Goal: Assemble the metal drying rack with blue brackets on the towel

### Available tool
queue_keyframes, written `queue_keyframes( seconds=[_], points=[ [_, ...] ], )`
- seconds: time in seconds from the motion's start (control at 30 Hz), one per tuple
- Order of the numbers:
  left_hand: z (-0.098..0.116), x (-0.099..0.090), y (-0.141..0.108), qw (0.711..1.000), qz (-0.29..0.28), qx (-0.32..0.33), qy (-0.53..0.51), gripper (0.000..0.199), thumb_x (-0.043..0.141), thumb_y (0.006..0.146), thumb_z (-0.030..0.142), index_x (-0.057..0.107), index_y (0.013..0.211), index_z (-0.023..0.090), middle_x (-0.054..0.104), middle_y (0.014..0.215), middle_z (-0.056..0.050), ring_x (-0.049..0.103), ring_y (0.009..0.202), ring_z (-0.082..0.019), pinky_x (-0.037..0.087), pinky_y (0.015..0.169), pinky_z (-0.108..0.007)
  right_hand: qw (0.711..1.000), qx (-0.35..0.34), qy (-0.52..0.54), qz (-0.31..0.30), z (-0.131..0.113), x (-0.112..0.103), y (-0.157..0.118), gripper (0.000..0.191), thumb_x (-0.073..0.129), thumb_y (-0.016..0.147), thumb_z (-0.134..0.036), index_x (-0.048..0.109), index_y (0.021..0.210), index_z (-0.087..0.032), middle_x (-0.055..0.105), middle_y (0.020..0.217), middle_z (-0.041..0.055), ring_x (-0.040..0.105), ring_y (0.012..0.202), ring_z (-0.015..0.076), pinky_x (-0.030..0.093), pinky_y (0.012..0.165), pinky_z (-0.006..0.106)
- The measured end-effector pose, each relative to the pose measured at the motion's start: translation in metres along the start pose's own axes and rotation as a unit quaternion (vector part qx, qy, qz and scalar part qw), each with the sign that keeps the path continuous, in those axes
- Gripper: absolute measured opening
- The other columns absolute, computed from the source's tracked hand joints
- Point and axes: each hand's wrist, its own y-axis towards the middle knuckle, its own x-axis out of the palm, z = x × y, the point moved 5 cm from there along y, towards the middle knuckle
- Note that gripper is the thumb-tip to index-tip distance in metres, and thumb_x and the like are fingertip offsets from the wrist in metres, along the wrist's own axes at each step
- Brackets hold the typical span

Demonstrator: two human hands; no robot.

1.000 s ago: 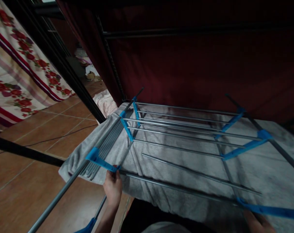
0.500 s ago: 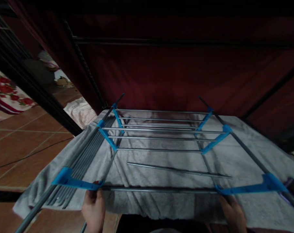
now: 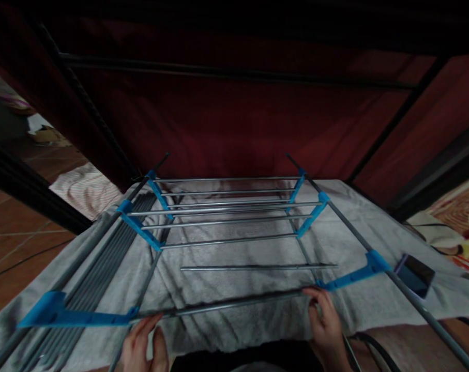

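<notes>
A rack frame of grey metal tubes joined by blue plastic brackets stands in front of me. Its nearest crossbar, a grey metal tube (image 3: 234,304), runs between the left blue bracket (image 3: 90,318) and the right blue bracket (image 3: 346,278). My left hand (image 3: 143,343) has its fingers curled on the tube's left end, beside the bracket tip. At the other end my right hand (image 3: 325,320) holds the tube just short of the right bracket, thumb below and fingertips on top. Farther back, thinner crossbars (image 3: 230,223) span two more bracket pairs.
A loose metal rod (image 3: 257,267) lies on the grey blanket (image 3: 226,256) inside the frame. Several long tubes (image 3: 98,274) lie bundled at the left. A phone (image 3: 415,275) rests beside the right side tube (image 3: 350,230). Dark red panels (image 3: 238,124) rise behind.
The view has swung right, bringing the phone fully into sight. My right hand has moved up from below the right bracket onto the tube. My left hand's fingers now lie over the tube's left end.
</notes>
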Motion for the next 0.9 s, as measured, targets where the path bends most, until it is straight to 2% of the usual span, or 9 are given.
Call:
queue_keyframes(
  seconds=[0.07,0.17,0.3,0.43,0.6,0.77,0.9],
  points=[
    [0.017,0.021,0.009,0.999,-0.038,0.024,-0.026,0.023,0.049,0.090,0.036,0.064,0.104,0.025,0.065,0.110,-0.008,0.062,0.108,-0.026,0.049,0.100,-0.044,0.997,-0.056,-0.031,-0.052,-0.016,0.023,0.014,0.033,0.041,0.091,-0.019,0.062,0.116,-0.025,0.062,0.119,0.0081,0.059,0.114,0.0250,0.048,0.099,0.043],
    [0.038,0.054,0.024,0.993,-0.081,0.059,-0.056,0.024,0.047,0.094,0.034,0.066,0.105,0.024,0.065,0.112,-0.007,0.063,0.107,-0.023,0.052,0.096,-0.039,0.986,-0.111,-0.095,-0.079,-0.028,0.056,0.036,0.040,0.040,0.090,-0.014,0.059,0.124,-0.022,0.059,0.128,0.0108,0.055,0.121,0.0253,0.046,0.103,0.045],
    [0.057,0.091,0.033,0.980,-0.141,0.126,-0.063,0.024,0.047,0.096,0.029,0.067,0.108,0.023,0.065,0.115,-0.007,0.064,0.108,-0.021,0.054,0.095,-0.038,0.969,-0.108,-0.199,-0.099,-0.023,0.083,0.053,0.042,0.040,0.088,-0.009,0.061,0.124,-0.018,0.060,0.127,0.0143,0.056,0.118,0.0277,0.046,0.101,0.046],
    [0.065,0.113,0.031,0.965,-0.167,0.197,-0.048,0.025,0.046,0.096,0.023,0.068,0.109,0.022,0.065,0.117,-0.008,0.065,0.108,-0.021,0.056,0.094,-0.037,0.952,-0.099,-0.265,-0.116,-0.013,0.088,0.057,0.043,0.041,0.089,-0.007,0.062,0.124,-0.020,0.063,0.124,0.0115,0.058,0.116,0.0275,0.039,0.104,0.046],
    [0.072,0.134,0.031,0.951,-0.187,0.245,-0.002,0.028,0.043,0.098,0.021,0.068,0.111,0.020,0.066,0.118,-0.010,0.066,0.108,-0.022,0.057,0.093,-0.039,0.946,-0.117,-0.274,-0.124,-0.009,0.087,0.063,0.040,0.043,0.090,-0.006,0.064,0.120,-0.021,0.066,0.117,0.0092,0.059,0.109,0.0260,0.038,0.102,0.044],
    [0.077,0.161,0.033,0.925,-0.262,0.267,0.062,0.034,0.042,0.097,0.018,0.066,0.120,0.021,0.067,0.120,-0.009,0.065,0.108,-0.024,0.055,0.094,-0.045,0.949,-0.133,-0.241,-0.151,-0.016,0.090,0.074,0.033,0.046,0.090,-0.003,0.066,0.106,-0.024,0.067,0.100,0.0045,0.059,0.096,0.0240,0.043,0.094,0.040],
    [0.081,0.178,0.027,0.898,-0.314,0.297,0.087,0.035,0.044,0.095,0.015,0.068,0.120,0.022,0.070,0.114,-0.007,0.066,0.103,-0.024,0.055,0.094,-0.045,0.952,-0.156,-0.219,-0.144,-0.025,0.090,0.077,0.035,0.046,0.090,-0.003,0.065,0.108,-0.026,0.067,0.099,0.0025,0.058,0.097,0.0239,0.041,0.099,0.042]
  ],
)
